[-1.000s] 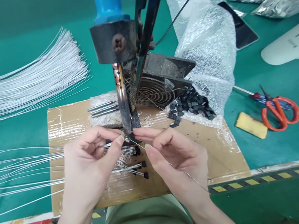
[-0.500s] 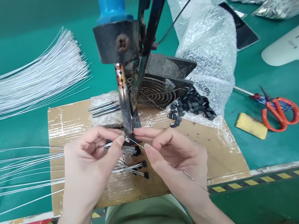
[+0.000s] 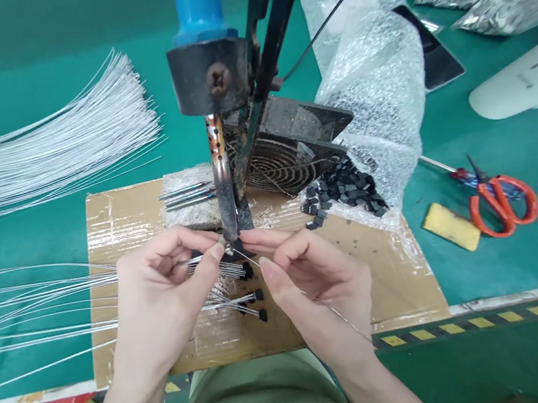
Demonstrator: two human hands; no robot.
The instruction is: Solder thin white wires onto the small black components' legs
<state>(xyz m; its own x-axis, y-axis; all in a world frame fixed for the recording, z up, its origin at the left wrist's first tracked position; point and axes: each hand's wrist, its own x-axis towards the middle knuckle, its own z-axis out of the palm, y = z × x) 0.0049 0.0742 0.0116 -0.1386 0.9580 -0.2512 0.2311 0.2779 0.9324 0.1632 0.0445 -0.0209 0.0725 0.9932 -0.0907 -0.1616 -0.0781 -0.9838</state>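
Observation:
A soldering iron [image 3: 220, 161] with a blue handle is clamped in a stand, its tip pointing down between my hands. My left hand [image 3: 163, 305] is closed in a pinch on a small light-coloured part [image 3: 226, 245] right at the iron's tip; its exact kind is too small to tell. Thin solder wire [image 3: 343, 319] runs through the pinched fingers of my right hand [image 3: 320, 288], and its end reaches towards that part. Below my fingers lie white wires [image 3: 233, 301] with black connectors [image 3: 259, 295] on their ends, passing beneath my left hand.
Cardboard [image 3: 386, 278] covers the work spot. Behind the iron stand a fan [image 3: 283, 159] and a pad with metal rods [image 3: 190, 196]. Loose black connectors [image 3: 348, 189] spill from bubble wrap [image 3: 372, 78]. Scissors [image 3: 502, 204], a yellow sponge [image 3: 451, 227] and a wire bundle [image 3: 62, 138] lie around.

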